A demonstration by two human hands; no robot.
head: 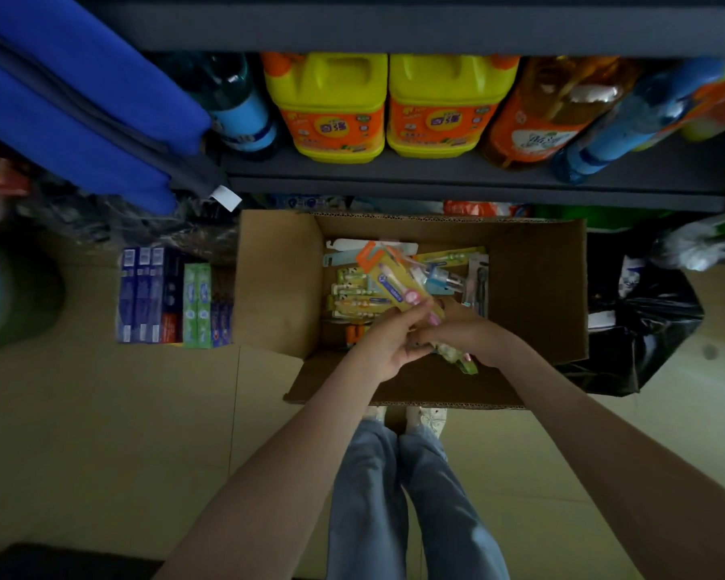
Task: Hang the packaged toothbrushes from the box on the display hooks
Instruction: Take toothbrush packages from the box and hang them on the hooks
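My left fingers (pixel 415 318) are curled tight round the lower end of a yellow toothbrush pack (pixel 394 282), which tilts up and away to the left, its orange hanger tab uppermost, over the open cardboard box (pixel 532 286). My left hand (pixel 388 341) sits just inside the box's near edge, touching my right hand (pixel 465 332). My right fingers are bent down and clamped on a green pack (pixel 466 365), whose end pokes out beneath my palm against the near flap. Both forearms reach forward and down from the bottom of the view and meet over the box. That makes two packs in my hands, one each. Beneath them the loose toothbrush packs (pixel 352 297) lie jumbled on the box floor, overlapping too much for me to count. The one box stands on the floor in front of my two feet. To its left is a stack of toothpaste cartons (pixel 172 299), to its right one black plastic bag (pixel 645 328). On the shelf beyond stand two yellow jugs (pixel 329 106) side by side.
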